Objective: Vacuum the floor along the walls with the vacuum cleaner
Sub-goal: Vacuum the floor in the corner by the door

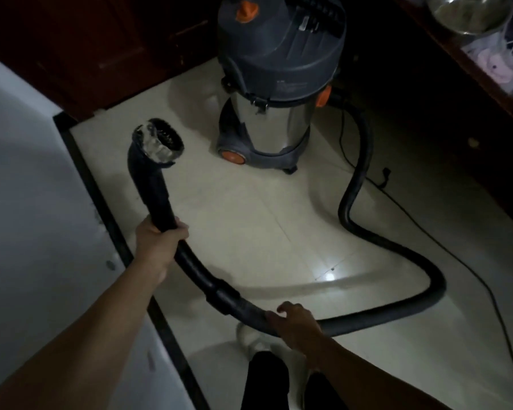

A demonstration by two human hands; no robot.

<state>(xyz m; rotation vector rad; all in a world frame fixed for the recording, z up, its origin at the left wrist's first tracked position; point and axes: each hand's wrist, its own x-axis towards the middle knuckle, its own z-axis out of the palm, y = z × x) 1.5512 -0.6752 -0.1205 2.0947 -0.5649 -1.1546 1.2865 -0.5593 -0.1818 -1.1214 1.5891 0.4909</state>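
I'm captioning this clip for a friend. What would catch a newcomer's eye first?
The steel vacuum with grey top and orange trim stands top centre on the pale floor. Its black hose snakes round to the person, whose left hand grips it below the nozzle and right hand holds it further back. The nozzle faces up toward the camera, beside the dark skirting at left.
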